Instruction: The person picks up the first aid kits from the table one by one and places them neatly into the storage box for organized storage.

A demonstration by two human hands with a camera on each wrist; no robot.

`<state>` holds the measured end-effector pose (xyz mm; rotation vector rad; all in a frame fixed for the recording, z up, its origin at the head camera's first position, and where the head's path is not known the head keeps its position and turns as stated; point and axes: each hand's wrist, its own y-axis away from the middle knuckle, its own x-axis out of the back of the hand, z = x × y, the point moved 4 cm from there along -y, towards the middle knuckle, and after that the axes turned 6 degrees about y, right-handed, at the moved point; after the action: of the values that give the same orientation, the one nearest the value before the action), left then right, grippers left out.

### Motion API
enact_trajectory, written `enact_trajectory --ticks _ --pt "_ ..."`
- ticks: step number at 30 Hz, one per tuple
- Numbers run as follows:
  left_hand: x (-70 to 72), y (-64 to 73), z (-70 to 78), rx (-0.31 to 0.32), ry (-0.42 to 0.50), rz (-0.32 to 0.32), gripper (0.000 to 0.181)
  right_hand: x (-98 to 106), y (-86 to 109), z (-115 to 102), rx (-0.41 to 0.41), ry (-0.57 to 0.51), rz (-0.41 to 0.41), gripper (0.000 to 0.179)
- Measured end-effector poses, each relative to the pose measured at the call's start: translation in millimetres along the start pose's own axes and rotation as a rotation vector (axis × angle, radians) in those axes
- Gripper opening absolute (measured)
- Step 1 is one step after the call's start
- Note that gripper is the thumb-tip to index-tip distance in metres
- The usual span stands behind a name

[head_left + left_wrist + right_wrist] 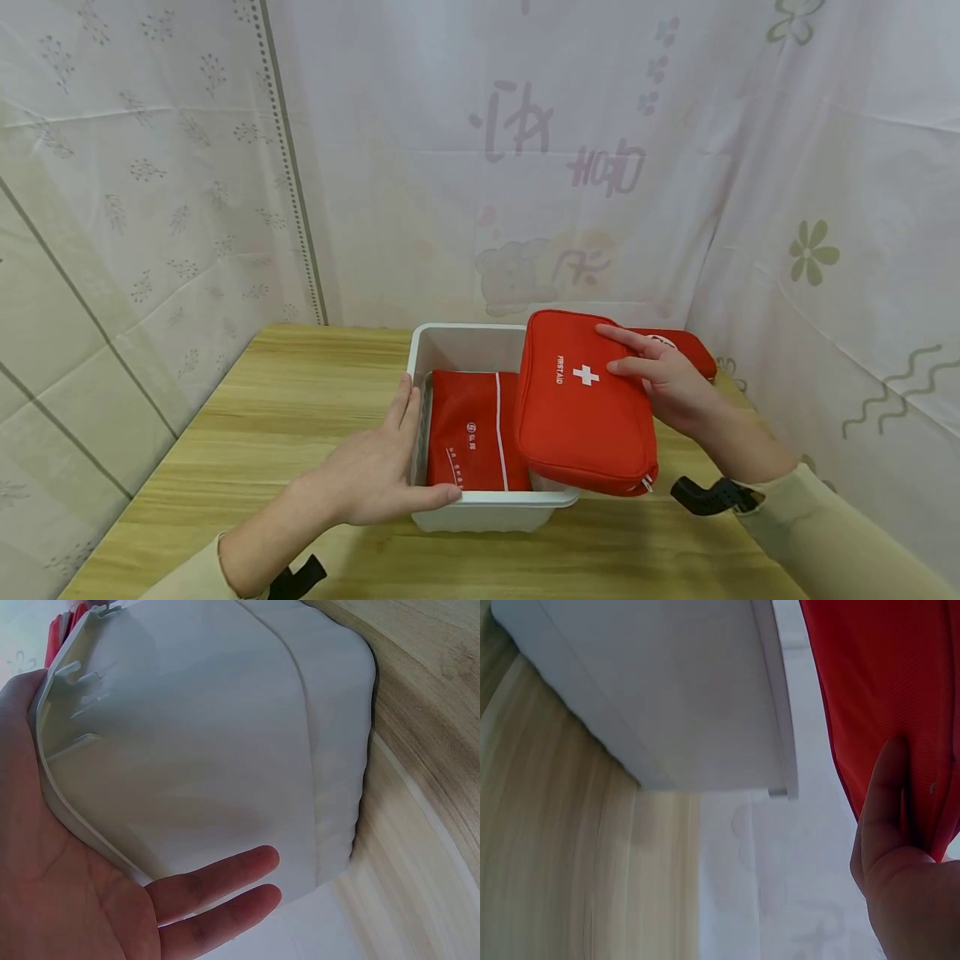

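A red zippered first aid bag (pixel 577 425) with a white cross is tilted over the right side of a white plastic bin (pixel 495 499). My right hand (pixel 675 387) grips its right edge, thumb and fingers on opposite faces in the right wrist view. Inside the bin lies a flat red pouch (pixel 465 417) with a white stripe and lettering, its right part hidden by the bag. My left hand (pixel 371 473) rests against the bin's near left corner, thumb along the front rim. In the left wrist view, two straight fingers (pixel 225 881) extend beside the bin's outer wall.
Behind my right hand, another red case (pixel 693 352) with a white mark shows at the table's back right. The bin stands on a wood-grain table (pixel 322 400). Patterned curtains (pixel 420 208) hang behind and along both sides.
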<state>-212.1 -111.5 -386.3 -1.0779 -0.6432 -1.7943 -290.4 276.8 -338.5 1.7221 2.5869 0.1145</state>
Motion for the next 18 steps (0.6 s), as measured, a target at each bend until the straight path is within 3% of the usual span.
enact_trajectory --ticks 8,18 --pt "-1.0 -0.4 0.0 -0.008 0.003 0.002 0.142 -28.0 -16.5 -4.4 -0.031 0.076 0.009 0.068" --pt "-1.1 0.2 -0.6 -0.006 0.009 0.001 0.141 -54.7 -38.8 -8.9 -0.018 0.129 -0.016 0.067"
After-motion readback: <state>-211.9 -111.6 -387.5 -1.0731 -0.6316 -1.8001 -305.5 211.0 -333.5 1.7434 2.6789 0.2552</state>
